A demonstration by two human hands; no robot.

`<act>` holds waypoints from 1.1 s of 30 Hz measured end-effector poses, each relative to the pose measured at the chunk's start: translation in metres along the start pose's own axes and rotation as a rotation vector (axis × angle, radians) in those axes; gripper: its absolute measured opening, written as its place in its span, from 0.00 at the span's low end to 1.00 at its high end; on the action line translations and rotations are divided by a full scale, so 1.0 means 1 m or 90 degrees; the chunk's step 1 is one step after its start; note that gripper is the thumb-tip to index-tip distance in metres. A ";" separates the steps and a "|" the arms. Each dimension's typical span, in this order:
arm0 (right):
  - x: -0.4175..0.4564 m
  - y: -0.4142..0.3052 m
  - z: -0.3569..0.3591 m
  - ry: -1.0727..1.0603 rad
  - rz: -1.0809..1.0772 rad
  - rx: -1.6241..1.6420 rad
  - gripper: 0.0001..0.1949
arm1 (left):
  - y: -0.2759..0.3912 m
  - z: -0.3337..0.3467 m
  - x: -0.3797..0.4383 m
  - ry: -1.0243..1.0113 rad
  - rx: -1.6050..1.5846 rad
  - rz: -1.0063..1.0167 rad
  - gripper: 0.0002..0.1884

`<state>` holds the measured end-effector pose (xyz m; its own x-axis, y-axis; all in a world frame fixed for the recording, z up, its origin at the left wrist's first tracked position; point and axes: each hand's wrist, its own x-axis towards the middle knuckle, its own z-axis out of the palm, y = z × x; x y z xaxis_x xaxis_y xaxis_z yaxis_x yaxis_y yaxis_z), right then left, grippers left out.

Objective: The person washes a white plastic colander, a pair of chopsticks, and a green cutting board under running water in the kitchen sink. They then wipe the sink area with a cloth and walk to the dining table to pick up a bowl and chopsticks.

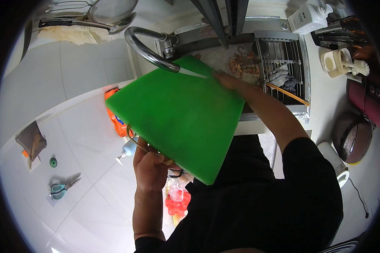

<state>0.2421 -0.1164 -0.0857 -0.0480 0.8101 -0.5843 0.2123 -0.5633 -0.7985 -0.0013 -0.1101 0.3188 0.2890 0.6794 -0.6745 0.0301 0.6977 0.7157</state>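
Note:
A large green cutting board (180,110) is tilted over the front of the sink (202,52). My left hand (152,170) grips its lower left edge, where a strap-like handle (134,140) loops along the side. At the board's upper right edge, my right hand (226,81) touches the surface; its fingers are blurred, so whether they grip or lie flat is unclear. A chrome faucet (152,58) arches over the board. Water (193,73) runs from its spout onto the green face close to my right hand.
Food scraps (240,64) lie in the sink beside a wire rack (280,61) holding a cloth (283,76) and chopsticks (288,94). A white pump bottle (308,19) stands behind. Teal-handled scissors (58,191) and a blue pump bottle (128,148) are at left.

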 end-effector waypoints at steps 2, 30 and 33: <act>0.028 -0.026 0.001 -0.028 0.018 0.069 0.38 | -0.005 -0.005 -0.010 0.014 0.000 -0.005 0.36; 0.005 -0.003 -0.006 -0.028 0.034 0.060 0.40 | 0.007 0.008 0.011 -0.005 -0.008 -0.020 0.35; 0.078 -0.023 0.007 0.053 0.049 0.158 0.40 | 0.000 0.011 0.026 -0.036 -0.002 -0.005 0.33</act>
<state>0.2263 -0.0413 -0.1138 0.0420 0.7680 -0.6390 -0.0341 -0.6381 -0.7692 0.0171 -0.0951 0.3039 0.3422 0.6600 -0.6688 0.0295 0.7039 0.7097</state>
